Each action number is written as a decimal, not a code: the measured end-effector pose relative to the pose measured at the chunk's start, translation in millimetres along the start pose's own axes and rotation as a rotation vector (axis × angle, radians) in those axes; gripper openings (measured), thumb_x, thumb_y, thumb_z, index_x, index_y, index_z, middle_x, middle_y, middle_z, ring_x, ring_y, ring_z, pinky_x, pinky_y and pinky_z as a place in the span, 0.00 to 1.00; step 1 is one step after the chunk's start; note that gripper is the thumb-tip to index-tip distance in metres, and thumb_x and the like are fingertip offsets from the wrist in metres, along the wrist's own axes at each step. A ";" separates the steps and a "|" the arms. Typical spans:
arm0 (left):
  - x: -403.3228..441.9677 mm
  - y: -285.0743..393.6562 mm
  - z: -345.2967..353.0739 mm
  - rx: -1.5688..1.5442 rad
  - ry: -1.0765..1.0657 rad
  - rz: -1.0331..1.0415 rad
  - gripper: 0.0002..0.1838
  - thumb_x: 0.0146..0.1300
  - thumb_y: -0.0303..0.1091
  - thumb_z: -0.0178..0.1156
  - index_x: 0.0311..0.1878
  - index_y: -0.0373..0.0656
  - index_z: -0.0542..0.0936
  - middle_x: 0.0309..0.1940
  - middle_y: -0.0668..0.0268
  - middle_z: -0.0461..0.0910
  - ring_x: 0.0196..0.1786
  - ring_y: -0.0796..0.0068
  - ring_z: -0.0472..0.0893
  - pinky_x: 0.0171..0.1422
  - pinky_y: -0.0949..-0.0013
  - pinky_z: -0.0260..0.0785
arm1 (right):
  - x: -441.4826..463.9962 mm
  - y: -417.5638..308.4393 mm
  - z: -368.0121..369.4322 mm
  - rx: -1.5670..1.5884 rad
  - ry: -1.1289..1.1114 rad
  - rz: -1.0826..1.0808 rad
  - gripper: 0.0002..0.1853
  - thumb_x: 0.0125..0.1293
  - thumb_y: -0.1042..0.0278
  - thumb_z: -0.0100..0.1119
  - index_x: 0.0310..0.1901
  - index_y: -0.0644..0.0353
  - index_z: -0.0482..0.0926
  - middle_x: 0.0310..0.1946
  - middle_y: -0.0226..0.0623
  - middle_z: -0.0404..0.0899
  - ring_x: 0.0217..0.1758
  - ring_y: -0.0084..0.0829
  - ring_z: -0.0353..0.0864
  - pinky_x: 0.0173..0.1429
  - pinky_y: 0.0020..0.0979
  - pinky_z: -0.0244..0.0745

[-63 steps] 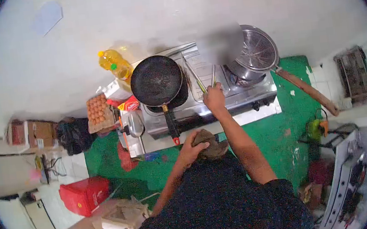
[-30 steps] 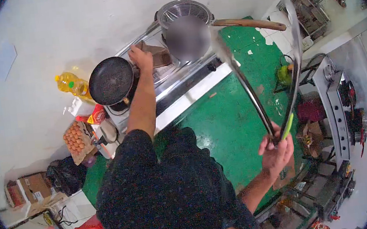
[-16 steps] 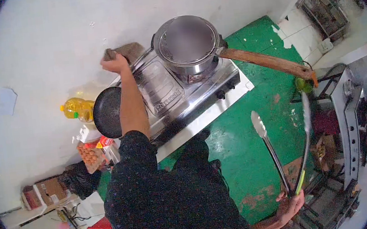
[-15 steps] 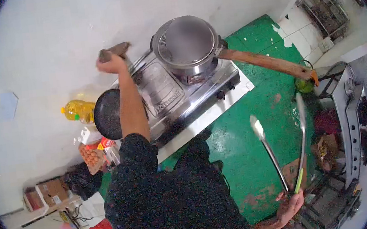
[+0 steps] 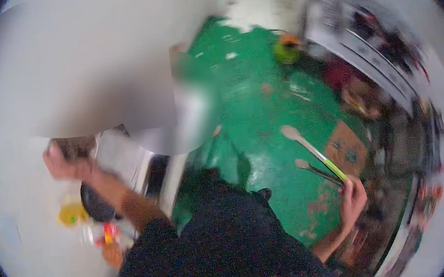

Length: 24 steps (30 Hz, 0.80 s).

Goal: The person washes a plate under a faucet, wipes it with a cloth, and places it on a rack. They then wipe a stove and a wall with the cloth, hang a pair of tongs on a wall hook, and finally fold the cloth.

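Observation:
My left hand [image 5: 59, 161] is closed around a grey-brown cloth [image 5: 79, 146] beside the wall, at the far side of the stove [image 5: 118, 152]. A black frying pan [image 5: 95, 201] lies partly behind that forearm. Out to the right, my right hand [image 5: 353, 197] grips metal tongs [image 5: 318, 155] with a green handle. The tongs' two arms are spread apart over the floor, with nothing between their tips. A smeared patch hides most of the stove and whatever stands on it.
An oil bottle [image 5: 71, 212], a red-capped bottle [image 5: 111, 230] and eggs [image 5: 112, 255] sit left of the pan. Cardboard [image 5: 344, 147] lies on the green floor [image 5: 251, 108]. A metal unit [image 5: 371, 58] and a green round object with an orange top [image 5: 286, 50] stand at right.
The view has swung, blurring the room. The tongs now point up and left instead of nearly straight up. The cloth stays in my left hand. The pot is now hidden behind the smeared patch.

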<state>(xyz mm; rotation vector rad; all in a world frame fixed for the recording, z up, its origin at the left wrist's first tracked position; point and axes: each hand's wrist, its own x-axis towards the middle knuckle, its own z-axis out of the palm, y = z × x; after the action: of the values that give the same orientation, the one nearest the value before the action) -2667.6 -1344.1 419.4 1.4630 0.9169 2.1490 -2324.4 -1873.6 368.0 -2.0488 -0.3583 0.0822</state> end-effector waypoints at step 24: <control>-708.9 435.7 313.2 -1.085 -2.239 0.295 0.15 0.59 0.32 0.61 0.50 0.41 0.78 0.40 0.52 0.81 0.43 0.47 0.81 0.47 0.55 0.74 | 68.5 151.0 -285.4 -0.295 0.834 -0.143 0.15 0.49 0.61 0.76 0.33 0.60 0.83 0.28 0.37 0.82 0.31 0.38 0.81 0.38 0.35 0.76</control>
<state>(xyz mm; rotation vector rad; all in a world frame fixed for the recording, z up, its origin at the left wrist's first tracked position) -2085.8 -2009.6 323.8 1.8914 -1.0633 -0.1154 -2166.8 -2163.3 382.0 -2.1310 0.0167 -0.9318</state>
